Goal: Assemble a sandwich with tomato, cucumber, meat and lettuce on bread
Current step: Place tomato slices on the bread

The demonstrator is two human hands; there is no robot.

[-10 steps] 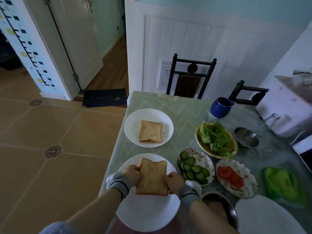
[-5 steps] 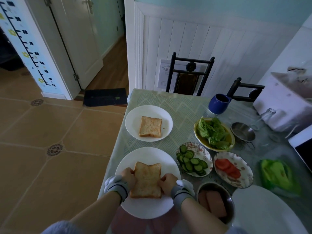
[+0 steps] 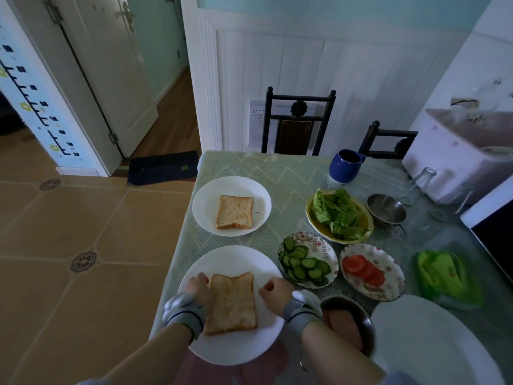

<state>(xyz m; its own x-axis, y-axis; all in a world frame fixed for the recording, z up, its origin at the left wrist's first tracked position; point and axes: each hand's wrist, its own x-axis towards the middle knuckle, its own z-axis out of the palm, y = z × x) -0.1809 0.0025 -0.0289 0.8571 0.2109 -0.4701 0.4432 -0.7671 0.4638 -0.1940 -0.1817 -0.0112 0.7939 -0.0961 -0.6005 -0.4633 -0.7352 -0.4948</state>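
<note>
Bread slice (image 3: 232, 302) lies flat on the near white plate (image 3: 236, 345). The left hand (image 3: 199, 290) touches its left edge, fingers curled, grip unclear. The right hand (image 3: 274, 292), loosely curled and empty, sits just off its right edge. Cucumber slices (image 3: 304, 265), tomato slices (image 3: 363, 269) and lettuce (image 3: 340, 212) stand to the right on the bench (image 3: 283, 173).
</note>
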